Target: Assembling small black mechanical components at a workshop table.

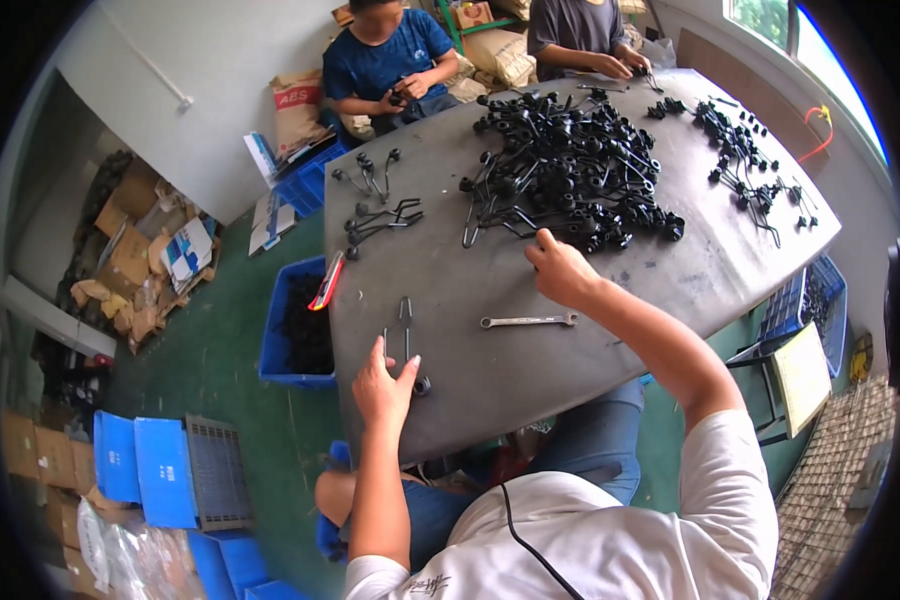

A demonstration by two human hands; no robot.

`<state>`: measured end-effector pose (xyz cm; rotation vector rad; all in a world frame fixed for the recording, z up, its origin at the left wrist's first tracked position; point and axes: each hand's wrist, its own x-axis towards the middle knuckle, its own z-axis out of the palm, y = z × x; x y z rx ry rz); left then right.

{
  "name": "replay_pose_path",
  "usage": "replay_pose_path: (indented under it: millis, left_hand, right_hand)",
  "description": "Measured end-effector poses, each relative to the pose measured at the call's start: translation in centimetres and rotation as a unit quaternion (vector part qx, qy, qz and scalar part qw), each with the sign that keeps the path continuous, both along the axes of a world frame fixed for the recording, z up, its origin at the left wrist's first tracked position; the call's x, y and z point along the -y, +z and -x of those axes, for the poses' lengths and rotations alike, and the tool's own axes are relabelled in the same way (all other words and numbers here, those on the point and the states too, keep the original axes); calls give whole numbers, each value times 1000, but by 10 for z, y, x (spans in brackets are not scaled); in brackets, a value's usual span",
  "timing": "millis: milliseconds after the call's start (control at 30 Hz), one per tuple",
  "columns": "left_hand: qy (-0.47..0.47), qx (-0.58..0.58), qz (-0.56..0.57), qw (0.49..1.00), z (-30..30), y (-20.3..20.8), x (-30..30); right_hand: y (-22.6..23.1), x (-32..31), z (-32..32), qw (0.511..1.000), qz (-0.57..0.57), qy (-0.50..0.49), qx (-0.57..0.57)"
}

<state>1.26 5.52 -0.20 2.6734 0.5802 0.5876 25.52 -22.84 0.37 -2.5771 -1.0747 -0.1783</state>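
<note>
My left hand is low over the near left of the grey table, thumb and forefinger apart. Beside its fingertips lies a bent black wire part, and a black knob shows by the thumb. My right hand is at the near edge of a big pile of black wire parts with knobs. Its fingers are curled together near the rod ends; what they grip is hidden. Between my hands lies a silver combination wrench. A red utility knife rests at the table's left edge.
Several similar parts lie at the table's left, and more at the right. Two people sit across the table, each handling small parts. A blue crate of black pieces stands below the left edge; another blue crate is at the right.
</note>
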Motion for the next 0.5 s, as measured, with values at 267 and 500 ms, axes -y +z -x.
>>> replay_pose_path:
  millis: [267, 500]
  left_hand:
    - [6, 179, -101, 979, -4, 7, 25]
    - [-214, 75, -32, 973, -3, -9, 91]
  right_hand:
    - [-11, -55, 125, 741, -406, 37, -533]
    - [-17, -2, 102, 978, -197, 0, 74]
